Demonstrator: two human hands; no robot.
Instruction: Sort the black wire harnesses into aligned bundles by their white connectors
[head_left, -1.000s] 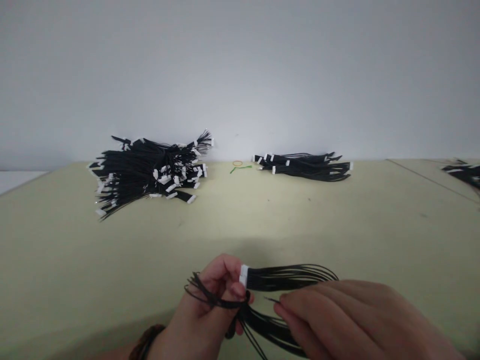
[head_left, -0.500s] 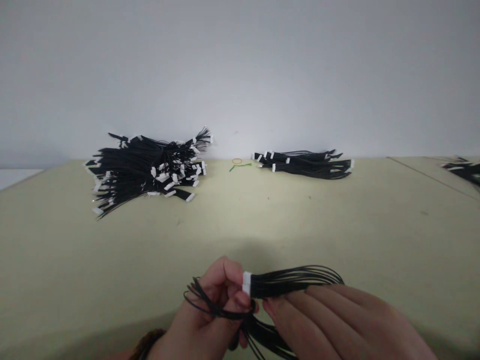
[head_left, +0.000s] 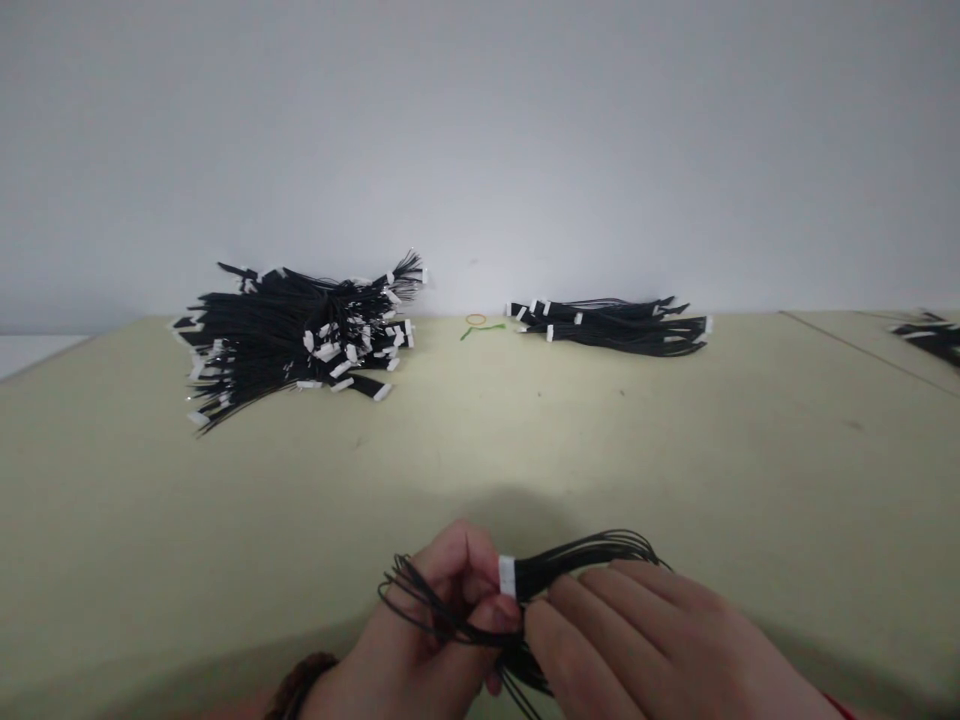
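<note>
Low in the head view, both hands work on one wire harness (head_left: 585, 548), a bunch of thin black wires with a white connector (head_left: 508, 576). My left hand (head_left: 442, 610) is closed, thumb and fingers pinching wires just below and left of the connector; several wires loop over its thumb side. My right hand (head_left: 645, 640) lies across the wires to the right of the connector, fingers bent together around them. Its fingertips and the harness's lower part are mostly hidden behind the hands.
On the table (head_left: 225, 520), a large heap of black wire harnesses (head_left: 285, 335) with white connectors lies back left. A smaller bundle of harnesses (head_left: 622, 330) lies back right. Between them are a rubber band (head_left: 476, 320) and a green strip (head_left: 484, 329). More black wires (head_left: 934, 335) show far right.
Both hands and the connector have shifted slightly; the connector is now a little farther right and lower. The right hand's fingers have drawn closer to the left hand's thumb.
</note>
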